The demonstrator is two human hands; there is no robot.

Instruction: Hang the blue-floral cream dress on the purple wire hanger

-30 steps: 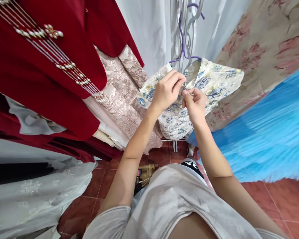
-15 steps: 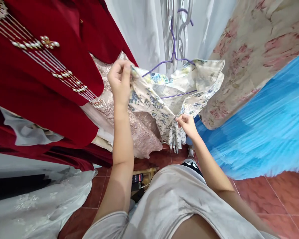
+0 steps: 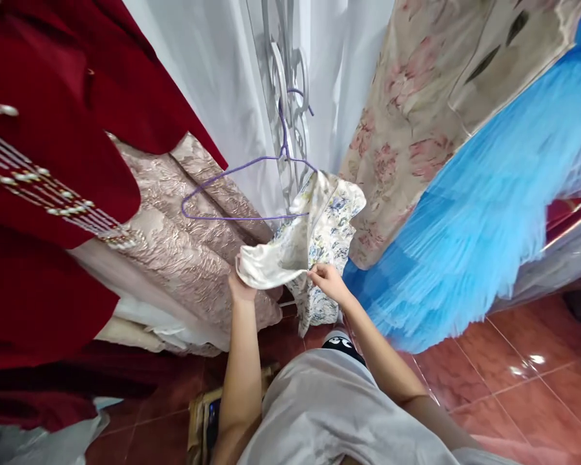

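A white floral blouse (image 3: 336, 213) with blue and yellow flowers hangs by one shoulder from the right end of a purple wire hanger (image 3: 244, 218). The hanger's left arm is bare. My left hand (image 3: 242, 286) grips the blouse's loose left side, its fingers partly hidden behind the pale inner cloth. With thumb and fingertips, my right hand (image 3: 325, 280) pinches the front edge of the blouse. Between my hands the cloth is stretched, and its lower part hangs below my right hand.
The hanger hooks onto a white metal rack (image 3: 283, 71). Red velvet clothing (image 3: 43, 161) and a pink brocade garment (image 3: 174, 219) hang at left. On the right are a beige floral garment (image 3: 392, 135) and blue tulle (image 3: 465, 226). Red floor tiles (image 3: 503, 361) lie below.
The blouse's left shoulder has come off the hanger. My left hand has moved down toward me with that side, while my right hand keeps pinching the front edge. The view has shifted.
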